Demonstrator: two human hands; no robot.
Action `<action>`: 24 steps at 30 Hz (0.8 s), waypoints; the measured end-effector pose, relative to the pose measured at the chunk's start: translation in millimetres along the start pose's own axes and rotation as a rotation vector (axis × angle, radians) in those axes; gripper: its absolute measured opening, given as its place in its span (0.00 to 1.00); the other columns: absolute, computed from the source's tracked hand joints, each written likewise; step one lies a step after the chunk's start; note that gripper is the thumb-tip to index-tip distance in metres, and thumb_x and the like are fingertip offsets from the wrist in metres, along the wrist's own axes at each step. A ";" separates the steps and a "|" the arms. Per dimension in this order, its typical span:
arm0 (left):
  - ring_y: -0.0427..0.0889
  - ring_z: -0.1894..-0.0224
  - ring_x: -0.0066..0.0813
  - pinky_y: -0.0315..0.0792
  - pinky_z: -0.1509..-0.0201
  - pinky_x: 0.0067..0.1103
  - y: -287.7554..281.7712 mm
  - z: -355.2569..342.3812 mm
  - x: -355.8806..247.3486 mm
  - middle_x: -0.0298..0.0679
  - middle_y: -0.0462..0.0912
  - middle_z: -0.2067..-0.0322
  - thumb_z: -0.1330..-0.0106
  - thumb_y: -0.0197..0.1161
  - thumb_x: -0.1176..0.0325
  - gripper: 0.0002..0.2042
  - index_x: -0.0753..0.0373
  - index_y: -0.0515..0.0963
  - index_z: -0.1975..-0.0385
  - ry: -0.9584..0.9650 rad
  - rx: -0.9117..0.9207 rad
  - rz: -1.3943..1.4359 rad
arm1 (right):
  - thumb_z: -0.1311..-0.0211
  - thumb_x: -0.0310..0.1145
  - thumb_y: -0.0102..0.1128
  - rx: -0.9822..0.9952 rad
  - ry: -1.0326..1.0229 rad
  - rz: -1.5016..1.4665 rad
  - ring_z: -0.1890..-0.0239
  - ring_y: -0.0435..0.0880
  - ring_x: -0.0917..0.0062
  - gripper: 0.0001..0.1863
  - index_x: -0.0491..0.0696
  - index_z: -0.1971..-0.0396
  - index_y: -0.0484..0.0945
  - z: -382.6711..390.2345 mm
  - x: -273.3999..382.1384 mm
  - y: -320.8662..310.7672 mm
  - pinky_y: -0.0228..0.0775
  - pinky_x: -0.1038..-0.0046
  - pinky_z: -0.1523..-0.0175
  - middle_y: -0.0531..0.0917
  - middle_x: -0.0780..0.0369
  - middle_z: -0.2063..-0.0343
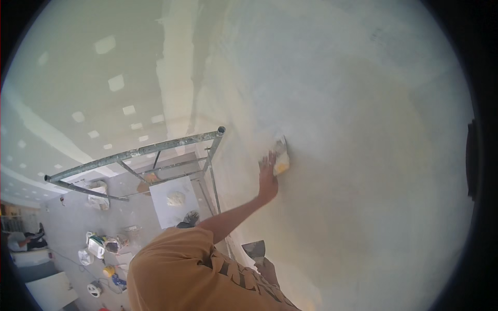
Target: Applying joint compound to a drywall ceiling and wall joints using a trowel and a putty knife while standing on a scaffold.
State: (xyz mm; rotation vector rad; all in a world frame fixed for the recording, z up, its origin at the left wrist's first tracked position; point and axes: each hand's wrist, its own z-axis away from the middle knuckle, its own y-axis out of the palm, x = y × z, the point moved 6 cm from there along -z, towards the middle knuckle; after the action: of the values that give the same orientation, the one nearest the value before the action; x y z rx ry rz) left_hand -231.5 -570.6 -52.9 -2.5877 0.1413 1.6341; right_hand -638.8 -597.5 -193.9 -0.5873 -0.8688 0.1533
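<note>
Stretching along a smeared flat blade [282, 155], the fingers [272, 158] of the left hand [267, 176] lie nearly straight and slightly parted, holding it to the pale wall [373, 171]; where the thumb sits is hidden. Lower down, the right hand [267, 270] grips a dark putty knife [254, 250], broad end upward. Uneven pressure from those straight fingers could, I judge, dig one corner of the blade in and leave a ridge, while a careless swing of the right hand might let the knife nick the wall. Beyond the outstretched arm [233, 213], a white board [160, 207] carries a heap of off-white compound [176, 198], near a metal frame [135, 151]. Farther off, a white bag [98, 198] and scattered gear [96, 246] lie on the grey floor [67, 217]; a loosened grip could probably send either tool down there.
</note>
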 end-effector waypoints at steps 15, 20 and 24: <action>0.72 0.37 0.33 0.68 0.32 0.35 -147.3 151.3 -36.7 0.39 0.71 0.38 0.24 0.55 0.72 0.24 0.60 0.58 0.31 -0.639 0.258 0.656 | 0.28 0.30 0.44 -0.020 -0.046 -0.904 0.76 0.75 0.81 0.16 0.40 0.46 0.72 81.9 62.8 -74.3 0.69 0.79 0.74 0.84 0.54 0.62; 0.71 0.35 0.35 0.68 0.32 0.39 -169.2 136.9 -96.0 0.38 0.71 0.37 0.22 0.51 0.71 0.23 0.59 0.56 0.30 -0.577 0.252 0.816 | 0.27 0.28 0.47 0.211 -0.129 -1.059 0.75 0.75 0.81 0.16 0.38 0.44 0.70 65.2 120.8 -64.8 0.70 0.79 0.73 0.85 0.51 0.59; 0.71 0.37 0.34 0.68 0.31 0.38 -171.1 151.2 -119.3 0.41 0.69 0.40 0.22 0.53 0.69 0.23 0.62 0.57 0.32 -0.552 0.302 0.826 | 0.28 0.30 0.53 0.353 -0.107 -1.017 0.75 0.78 0.81 0.16 0.38 0.45 0.73 52.1 136.7 -56.8 0.74 0.79 0.71 0.86 0.55 0.62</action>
State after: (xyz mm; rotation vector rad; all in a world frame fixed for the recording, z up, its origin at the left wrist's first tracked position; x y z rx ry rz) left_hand -397.5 -379.0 -7.1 -1.8362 1.4205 2.2411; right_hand -595.9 -573.7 -44.8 0.2343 -1.1199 -0.5813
